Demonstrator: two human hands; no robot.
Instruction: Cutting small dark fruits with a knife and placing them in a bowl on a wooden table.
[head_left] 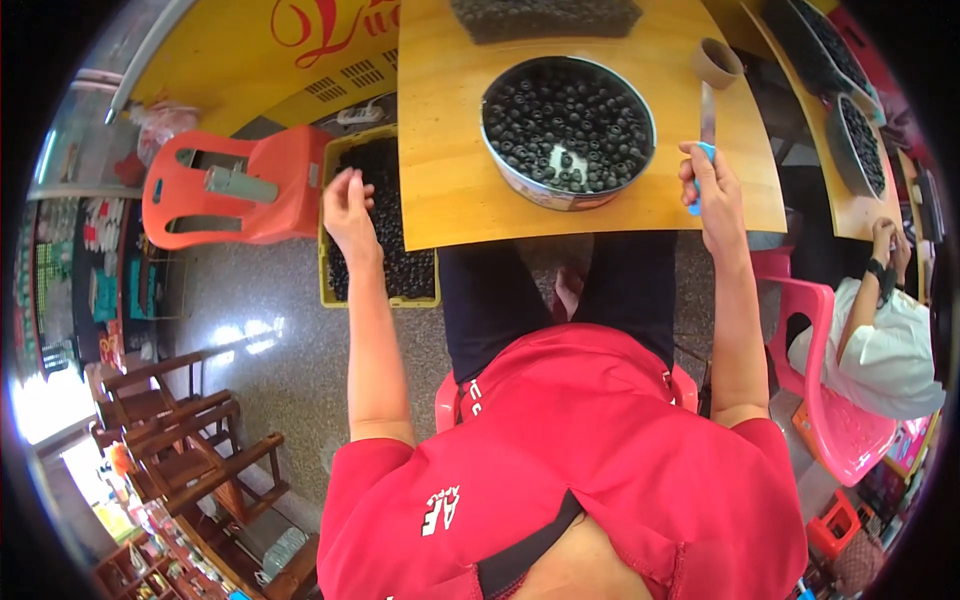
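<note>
In the head view, a round tub (568, 198) stands on the bench (440, 140), filled with small dark pieces (620, 140); a pale patch of its bottom shows through near the side closest to the person. At the bench's far edge sits a dark box (545, 18) of similar pieces. A yellow crate (430, 302) on the floor, left of the bench, holds many more. On a second bench (818, 130) at the right, two trays also carry dark pieces, near a co-worker's hands (888, 250).

The right hand's (716, 190) grip is closed around the blue handle of a knife (708, 115), over the bench to the right of the tub, with the metal blade pointing away toward a brown ring (717, 63). The left hand (350, 215) is raised over the crate's left edge, fingers bunched; whether its grip has anything in it, I cannot tell.

The pieces are roundish, many with a hole or pale ring on top. The bench has a smooth, yellow wood-like surface; the floor is speckled grey. Beside the crate is an orange plastic chair (255, 205).

Red script marks the yellow panel (250, 75), white letters the red shirt (560, 420), and the tub's outer wall bears coloured print.
</note>
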